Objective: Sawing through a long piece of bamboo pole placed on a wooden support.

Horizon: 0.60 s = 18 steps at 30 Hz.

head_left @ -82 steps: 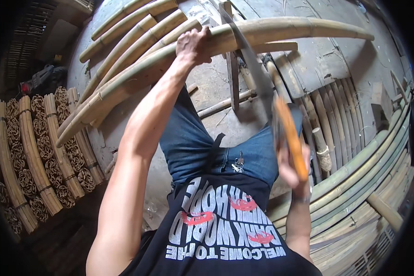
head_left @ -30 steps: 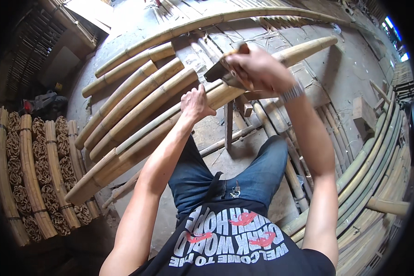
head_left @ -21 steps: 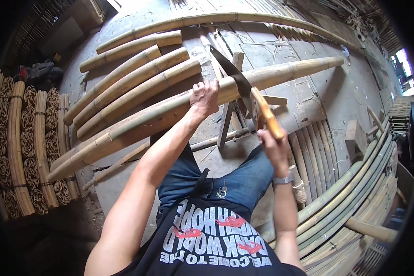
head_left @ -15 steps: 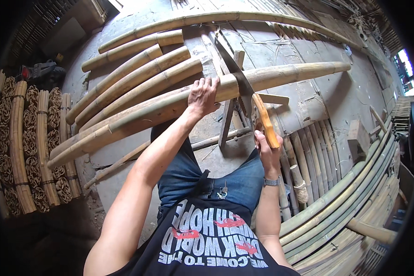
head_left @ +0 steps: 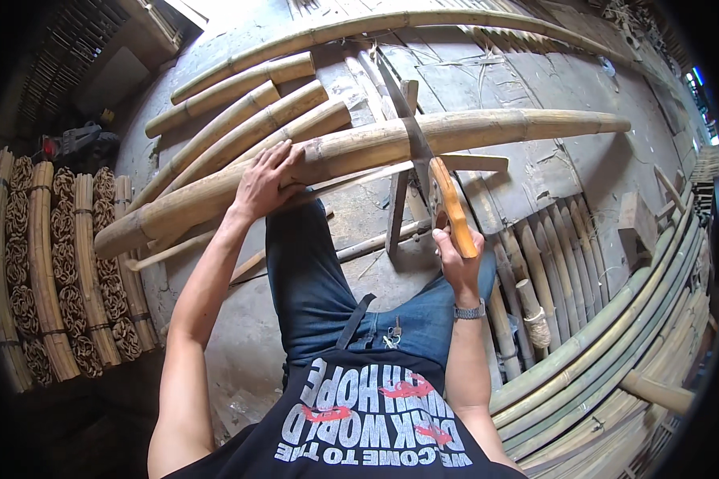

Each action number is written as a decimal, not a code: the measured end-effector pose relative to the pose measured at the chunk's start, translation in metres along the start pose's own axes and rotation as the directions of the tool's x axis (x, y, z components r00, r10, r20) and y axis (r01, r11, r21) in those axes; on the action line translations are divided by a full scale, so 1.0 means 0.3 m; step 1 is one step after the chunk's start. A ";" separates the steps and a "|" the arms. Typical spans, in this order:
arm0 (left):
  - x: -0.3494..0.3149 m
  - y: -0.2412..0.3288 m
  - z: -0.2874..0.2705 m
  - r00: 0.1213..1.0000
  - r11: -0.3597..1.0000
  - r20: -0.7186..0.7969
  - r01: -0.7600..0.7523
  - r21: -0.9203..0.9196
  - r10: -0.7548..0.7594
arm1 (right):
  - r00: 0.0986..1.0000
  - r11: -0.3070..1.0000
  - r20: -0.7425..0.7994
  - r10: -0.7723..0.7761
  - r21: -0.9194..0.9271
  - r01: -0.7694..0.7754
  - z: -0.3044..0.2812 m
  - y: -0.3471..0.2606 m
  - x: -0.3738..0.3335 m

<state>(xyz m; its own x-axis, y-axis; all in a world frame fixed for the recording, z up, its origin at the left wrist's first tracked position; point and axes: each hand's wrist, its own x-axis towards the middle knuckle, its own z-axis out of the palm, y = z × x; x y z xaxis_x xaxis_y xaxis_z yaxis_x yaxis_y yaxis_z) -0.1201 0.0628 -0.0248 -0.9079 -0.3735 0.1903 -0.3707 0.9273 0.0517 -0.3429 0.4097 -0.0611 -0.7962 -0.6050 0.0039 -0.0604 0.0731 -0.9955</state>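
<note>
A thick bamboo pole [head_left: 351, 150] rests across a wooden sawhorse [head_left: 398, 211], running from the left toward the far right. My left hand [head_left: 265, 180] grips the pole left of the sawhorse, fingers over its top and thumb on the near side. In my right hand [head_left: 460, 257] is the orange wooden handle of a handsaw [head_left: 453, 209], with the fingers wrapped around it. The saw's dark blade [head_left: 416, 137] lies across the pole near the sawhorse and points away from me. Whether the teeth have cut into the bamboo cannot be seen.
Several cut bamboo lengths [head_left: 248, 137] lie on the floor beyond the pole, with a long curved pole [head_left: 391, 22] behind them. Tied bamboo bundles [head_left: 48, 271] stand at left. Long green poles [head_left: 591, 359] and a wooden block [head_left: 636, 227] are at right.
My left hand has slid left along the pole, away from the saw. The pole has rolled, its greenish side no longer showing, and its left end has shifted away. The saw stays across it.
</note>
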 end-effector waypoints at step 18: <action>-0.274 0.101 0.184 0.947 0.945 -0.220 0.170 -0.280 -0.235 | 1.000 0.999 -0.014 0.024 0.023 -0.024 0.003 0.023 -0.017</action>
<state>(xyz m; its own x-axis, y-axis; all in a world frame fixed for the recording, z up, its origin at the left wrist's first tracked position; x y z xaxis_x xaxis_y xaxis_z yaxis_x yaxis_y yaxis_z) -0.0675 0.1202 -0.0931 -0.7291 -0.5666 0.3839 -0.4497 0.8195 0.3553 -0.3388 0.4126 -0.0679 -0.8055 -0.5922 -0.0191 -0.0276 0.0697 -0.9972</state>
